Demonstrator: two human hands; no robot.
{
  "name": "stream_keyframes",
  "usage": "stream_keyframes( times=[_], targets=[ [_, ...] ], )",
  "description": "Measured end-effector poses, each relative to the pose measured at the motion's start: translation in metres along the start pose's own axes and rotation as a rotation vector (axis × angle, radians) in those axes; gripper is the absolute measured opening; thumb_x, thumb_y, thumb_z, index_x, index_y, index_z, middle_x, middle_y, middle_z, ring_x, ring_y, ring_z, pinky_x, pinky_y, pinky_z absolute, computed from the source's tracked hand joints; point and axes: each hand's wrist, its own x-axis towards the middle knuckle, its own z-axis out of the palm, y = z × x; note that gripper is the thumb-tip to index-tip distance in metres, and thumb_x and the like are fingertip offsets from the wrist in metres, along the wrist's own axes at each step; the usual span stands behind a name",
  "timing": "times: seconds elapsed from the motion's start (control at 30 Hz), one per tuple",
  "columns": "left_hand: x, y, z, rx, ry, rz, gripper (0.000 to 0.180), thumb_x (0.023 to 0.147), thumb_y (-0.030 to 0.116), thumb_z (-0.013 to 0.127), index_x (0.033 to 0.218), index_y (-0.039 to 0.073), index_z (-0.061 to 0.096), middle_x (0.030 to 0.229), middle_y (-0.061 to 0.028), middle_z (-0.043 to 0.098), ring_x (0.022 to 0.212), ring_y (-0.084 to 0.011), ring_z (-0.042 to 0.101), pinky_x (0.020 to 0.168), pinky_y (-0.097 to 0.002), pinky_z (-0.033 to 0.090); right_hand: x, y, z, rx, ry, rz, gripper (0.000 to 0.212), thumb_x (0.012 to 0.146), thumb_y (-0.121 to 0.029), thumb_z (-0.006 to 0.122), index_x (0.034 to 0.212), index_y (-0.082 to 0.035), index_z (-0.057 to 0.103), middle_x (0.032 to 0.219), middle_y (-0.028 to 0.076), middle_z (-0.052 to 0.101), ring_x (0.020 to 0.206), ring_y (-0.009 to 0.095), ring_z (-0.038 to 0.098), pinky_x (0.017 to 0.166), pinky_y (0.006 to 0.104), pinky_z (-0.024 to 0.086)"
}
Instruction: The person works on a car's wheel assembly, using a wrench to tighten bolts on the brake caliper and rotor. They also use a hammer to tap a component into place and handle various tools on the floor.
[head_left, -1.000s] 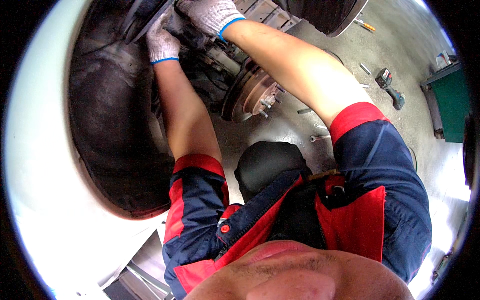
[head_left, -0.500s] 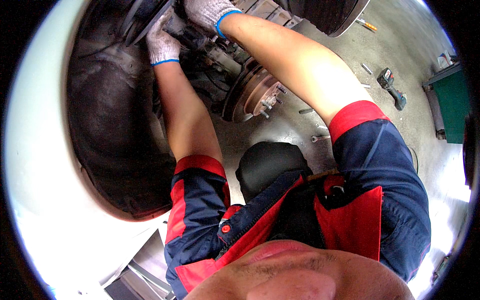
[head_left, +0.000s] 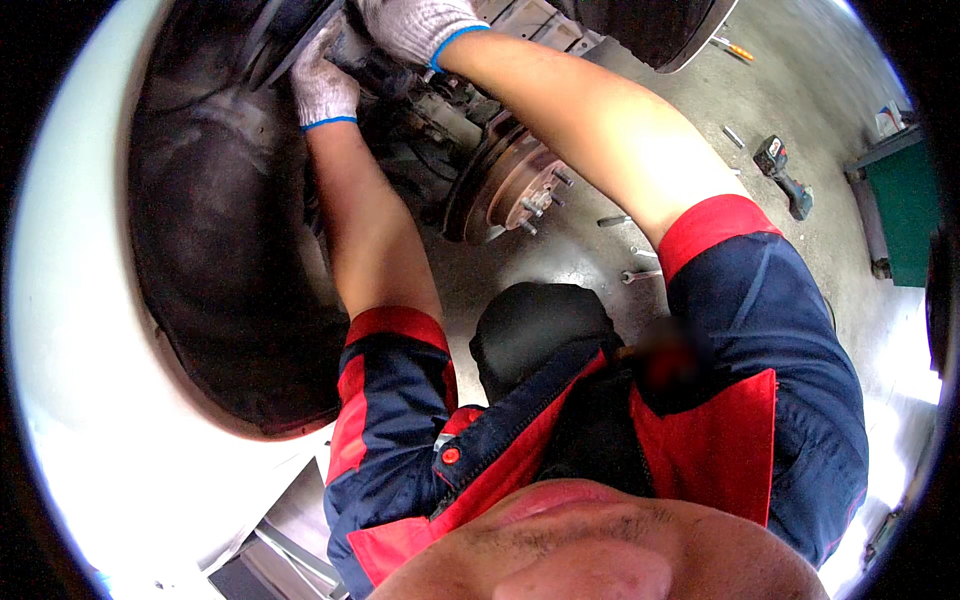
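Both my hands wear knitted white work gloves with blue cuffs, up inside a car's wheel arch. My left hand (head_left: 326, 88) reaches up beside the dark suspension parts (head_left: 290, 45) and is closed against them; what its fingers grip is hidden. Just right of it and higher, my right hand (head_left: 425, 28) is bent over and closed at the picture's upper edge, and what it holds cannot be made out. Below my right forearm is the wheel hub with a rusty brake disc (head_left: 512, 190) and bare wheel studs (head_left: 543, 203).
The dark wheel arch liner (head_left: 225, 270) and pale car body (head_left: 75, 300) lie to the left. On the floor at the right are a cordless power tool (head_left: 785, 178), a socket (head_left: 734, 136), a wrench (head_left: 640, 275) and an orange-handled tool (head_left: 738, 50). A green cabinet (head_left: 905, 205) stands farther right.
My right hand has shifted very slightly to the left and the right forearm a little upward. My left hand stays practically in place.
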Motion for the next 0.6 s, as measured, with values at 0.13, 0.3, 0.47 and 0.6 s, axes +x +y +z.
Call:
stream_keyframes(
  times=[0.13, 0.3, 0.47, 0.6],
  targets=[
    [-0.006, 0.005, 0.013, -0.065, -0.014, -0.078, 0.045, 0.087, 0.022, 0.065, 0.124, -0.001, 0.071, 0.13, -0.0151, 0.069, 0.122, -0.0338, 0.062, 0.113, -0.0475, 0.043, -0.001, 0.007, 0.008, -0.283, 0.184, -0.265, 0.055, 0.102, -0.046, 0.045, 0.097, 0.001, 0.075, 0.096, 0.032, 0.071, 0.098, 0.043, 0.071, 0.09, 0.053, 0.054],
    [0.001, 0.003, -0.017, 0.151, -0.055, 0.037, 0.041, 0.089, 0.019, 0.064, 0.123, -0.001, 0.071, 0.13, -0.0145, 0.069, 0.121, -0.0329, 0.062, 0.112, -0.0468, 0.044, 0.009, -0.011, -0.015, 0.066, -0.185, 0.093, 0.05, 0.1, -0.045, 0.05, 0.093, 0.0, 0.073, 0.099, 0.025, 0.072, 0.099, 0.042, 0.07, 0.086, 0.0518, 0.055],
    [-0.013, 0.002, 0.013, -0.033, 0.076, -0.084, 0.034, 0.088, 0.011, 0.066, 0.12, -0.002, 0.071, 0.127, -0.0136, 0.07, 0.118, -0.029, 0.064, 0.109, -0.0408, 0.048, -0.005, 0.006, -0.018, -0.141, 0.035, -0.24, 0.044, 0.097, -0.042, 0.057, 0.105, 0.0, 0.068, 0.101, 0.027, 0.071, 0.096, 0.041, 0.071, 0.085, 0.0496, 0.056],
    [-0.003, 0.006, -0.004, -0.031, 0.002, -0.018, 0.043, 0.084, 0.018, 0.069, 0.123, 0.0, 0.069, 0.127, -0.0143, 0.069, 0.119, -0.0324, 0.062, 0.11, -0.0452, 0.045, -0.004, 0.005, -0.007, -0.161, 0.1, -0.354, 0.043, 0.097, -0.042, 0.056, 0.104, 0.0, 0.068, 0.102, 0.027, 0.071, 0.095, 0.042, 0.071, 0.084, 0.0504, 0.056]
  ],
)
